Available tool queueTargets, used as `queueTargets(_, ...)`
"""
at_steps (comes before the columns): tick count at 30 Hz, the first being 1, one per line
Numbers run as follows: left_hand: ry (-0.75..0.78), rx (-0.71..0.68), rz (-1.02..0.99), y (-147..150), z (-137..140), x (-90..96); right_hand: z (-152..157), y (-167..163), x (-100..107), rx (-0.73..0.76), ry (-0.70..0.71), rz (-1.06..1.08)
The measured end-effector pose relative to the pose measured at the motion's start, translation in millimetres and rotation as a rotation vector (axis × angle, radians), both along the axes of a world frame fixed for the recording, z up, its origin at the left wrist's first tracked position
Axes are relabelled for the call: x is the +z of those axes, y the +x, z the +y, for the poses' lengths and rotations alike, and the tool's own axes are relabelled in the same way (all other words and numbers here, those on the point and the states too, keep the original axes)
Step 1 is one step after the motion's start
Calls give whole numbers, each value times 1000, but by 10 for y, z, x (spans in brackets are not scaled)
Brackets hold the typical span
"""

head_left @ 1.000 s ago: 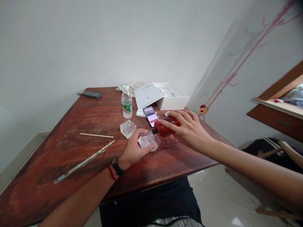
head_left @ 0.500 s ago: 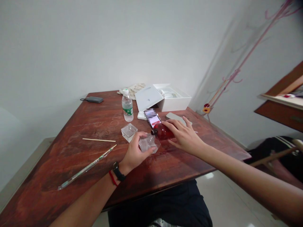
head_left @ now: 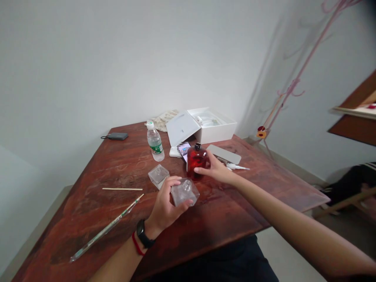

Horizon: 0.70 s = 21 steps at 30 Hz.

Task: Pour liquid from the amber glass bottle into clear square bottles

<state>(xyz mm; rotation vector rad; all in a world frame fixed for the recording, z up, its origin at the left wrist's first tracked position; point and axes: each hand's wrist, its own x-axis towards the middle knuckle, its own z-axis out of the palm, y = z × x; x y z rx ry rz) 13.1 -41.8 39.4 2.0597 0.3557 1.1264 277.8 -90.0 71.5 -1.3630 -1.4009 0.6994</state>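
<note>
My left hand [head_left: 166, 205] is closed around a clear square glass bottle [head_left: 184, 193] with a short round neck, low over the table. My right hand [head_left: 216, 170] grips a dark red bottle [head_left: 195, 160] with a black neck or cap; it stands upright just behind the glass one. The two bottles are apart. Beside my left fingertips sits another clear square glass bottle [head_left: 158, 174]. A phone [head_left: 184, 150] with a lit screen lies behind the red bottle, partly hidden by it.
The wooden table [head_left: 117, 164] bears a water bottle [head_left: 155, 147], a wooden stick [head_left: 122, 189], a wrapped stick [head_left: 108, 227] and a dark grey device [head_left: 116, 136]. At the back are an open white box [head_left: 219, 133] and a cloth [head_left: 164, 120]. A flat grey object [head_left: 225, 153] and a white-tipped tool [head_left: 235, 167] lie right.
My right hand has turned the red bottle from lying tilted toward the glass bottle to upright, moving it away from the glass bottle. My left hand keeps its hold. The camera view has shifted slightly.
</note>
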Motion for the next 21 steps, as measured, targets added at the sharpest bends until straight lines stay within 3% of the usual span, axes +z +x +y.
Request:
queueTargets(4, 81, -31, 15, -8, -21, 13, 176, -102, -156, 68, 23, 118)
queueTargets(9, 176, -48, 55, -21, -68, 3, 173, -103, -285, 32, 64, 215)
queueTargets(21, 275, -92, 85, -43, -121, 44, 36, -267, -401, 76, 20, 132)
